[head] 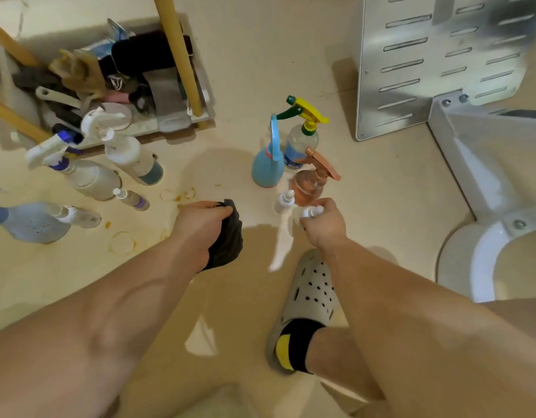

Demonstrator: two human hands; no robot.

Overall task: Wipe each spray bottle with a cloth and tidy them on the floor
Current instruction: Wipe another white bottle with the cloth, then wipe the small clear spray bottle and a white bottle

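My left hand [200,224] grips a bunched dark cloth [227,242] just above the floor. My right hand [324,224] is curled round a small white spray bottle [313,212], only its cap showing. Right beside it stand another small white bottle [284,202], an orange bottle with a copper trigger [309,184], a light blue bottle [267,167] and a clear bottle with a yellow-green trigger [301,140]. To the left stand or lean several more bottles: two large white ones [92,176] [134,155], a tiny purple-banded one [132,199] and a pale blue one [31,221].
A tray of rags, gloves and brushes [116,76] with yellow poles [179,55] sits at the back left. A perforated metal panel [435,55] and metal frame [486,164] stand on the right. My shoe [312,294] is planted near the bottles. Ring stains [122,242] mark the floor.
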